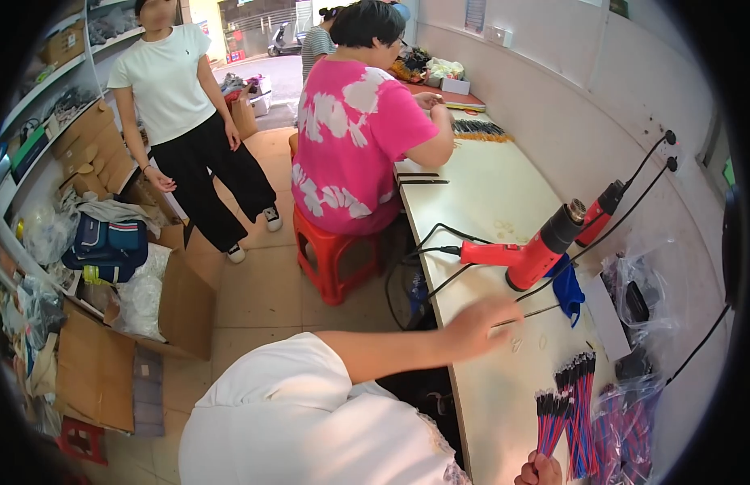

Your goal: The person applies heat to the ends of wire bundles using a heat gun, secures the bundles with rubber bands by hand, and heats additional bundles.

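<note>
My left hand (481, 327) hovers over the table, smeared by motion, so its fingers do not read clearly. A thin dark strip (540, 311) runs from beside it toward a blue cloth-like piece (567, 291); whether the hand holds the strip cannot be told. At the lower edge, my right hand (540, 469) is closed around a bundle of red and blue wires (553, 420) with dark, light-tipped ends. Just beyond it lies another such wire bundle (581, 396) on the white table (492, 404). Small pale rings (516, 345) lie near my left hand.
A red-and-black heat gun (532, 252) stands on the table, another heat gun (601, 214) behind it, with black cables. Plastic-bagged wires (625, 428) lie along the wall. A seated person in pink (354, 145) works farther up; another person (177, 89) stands left. Cardboard boxes (185, 307) are on the floor.
</note>
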Available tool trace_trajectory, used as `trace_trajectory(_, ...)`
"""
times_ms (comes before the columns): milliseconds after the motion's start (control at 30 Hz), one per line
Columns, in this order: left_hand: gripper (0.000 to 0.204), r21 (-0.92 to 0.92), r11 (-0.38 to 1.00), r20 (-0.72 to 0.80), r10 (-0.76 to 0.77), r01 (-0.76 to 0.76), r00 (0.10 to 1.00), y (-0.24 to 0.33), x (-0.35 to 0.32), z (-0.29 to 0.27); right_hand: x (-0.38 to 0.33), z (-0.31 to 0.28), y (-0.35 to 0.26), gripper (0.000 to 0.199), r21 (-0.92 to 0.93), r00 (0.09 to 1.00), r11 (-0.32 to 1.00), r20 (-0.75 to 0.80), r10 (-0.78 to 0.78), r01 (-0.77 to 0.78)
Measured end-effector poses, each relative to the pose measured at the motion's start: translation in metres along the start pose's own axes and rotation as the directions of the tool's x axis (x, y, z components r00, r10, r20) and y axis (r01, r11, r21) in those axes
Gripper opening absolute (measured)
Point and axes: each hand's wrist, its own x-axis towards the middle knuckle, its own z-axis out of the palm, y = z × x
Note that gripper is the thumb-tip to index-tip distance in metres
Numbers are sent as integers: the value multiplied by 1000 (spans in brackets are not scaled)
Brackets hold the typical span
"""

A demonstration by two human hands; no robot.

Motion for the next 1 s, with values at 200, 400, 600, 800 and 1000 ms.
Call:
trace_trajectory(200, 68, 579, 804, -174, -39, 135, 984, -49, 29, 6, 8, -12, 25, 25, 91, 995, 991, -23, 102, -99)
trace_trajectory(400, 56, 670, 726, -134, -89, 157, 987, -47, 36, 15, 5, -17, 34, 25, 91, 995, 992, -36, 92, -89)
trace_trajectory(600, 68, 758, 593, -269, -96, 272, 958, -91, 55, -11, 4, -23, 36, 25, 112, 996, 990, -6, 84, -83)
trace_trajectory(800, 54, 875, 466, -175, 49, 132, 983, -113, 71, -3, -3, -26, 37, 25, 167, 998, 986, -61, 20, -9)
trace_trajectory(1000, 41, 725, 677, -167, -5, 127, 986, -130, 76, -15, 23, -30, 51, 26, 17, 994, 1000, 102, -26, 25)
